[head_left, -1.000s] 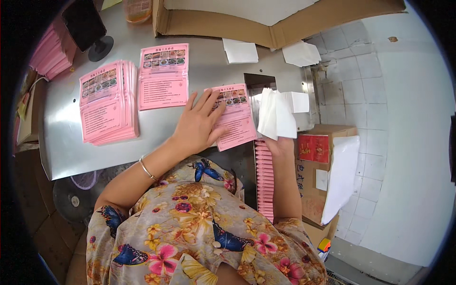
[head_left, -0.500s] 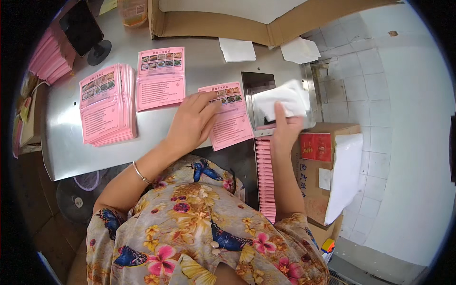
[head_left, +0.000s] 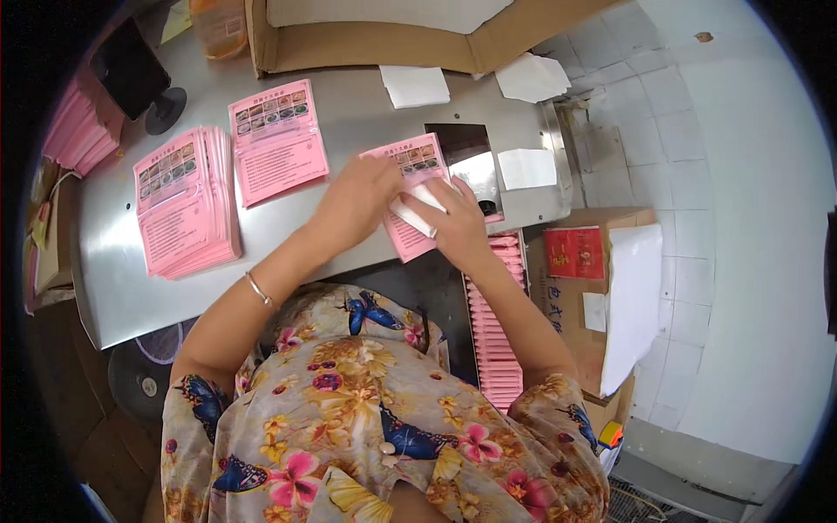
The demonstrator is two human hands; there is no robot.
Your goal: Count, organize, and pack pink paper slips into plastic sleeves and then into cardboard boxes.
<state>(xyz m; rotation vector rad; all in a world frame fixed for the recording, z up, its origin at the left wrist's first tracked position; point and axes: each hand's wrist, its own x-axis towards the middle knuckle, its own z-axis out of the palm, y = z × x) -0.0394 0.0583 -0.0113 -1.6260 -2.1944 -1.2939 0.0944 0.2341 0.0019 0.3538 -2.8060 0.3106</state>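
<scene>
A pink printed packet (head_left: 424, 155) with small food pictures lies near the front edge of the metal table. My left hand (head_left: 359, 202) pinches the left side of this packet, its fingertips closed and partly hidden. Over the packet's lower half, my right hand (head_left: 460, 225) grips a folded white napkin (head_left: 415, 213), one end of which touches the pink packet. How far the napkin sits inside or on top of the packet is hidden by my fingers. A second pink packet (head_left: 279, 161) lies flat further left, beside a thick stack of pink packets (head_left: 181, 213).
More white napkins lie at right (head_left: 527, 169) and far back (head_left: 415, 86). Beside a dark slot (head_left: 471, 157) the table edge drops to a row of pink packets (head_left: 495, 340) and a cardboard box (head_left: 575, 322). A phone on a stand (head_left: 131, 68) stands far left.
My right hand has moved left with the white napkin, from over the dark slot onto the pink packet. A white napkin now shows right of the slot. The view has shifted slightly.
</scene>
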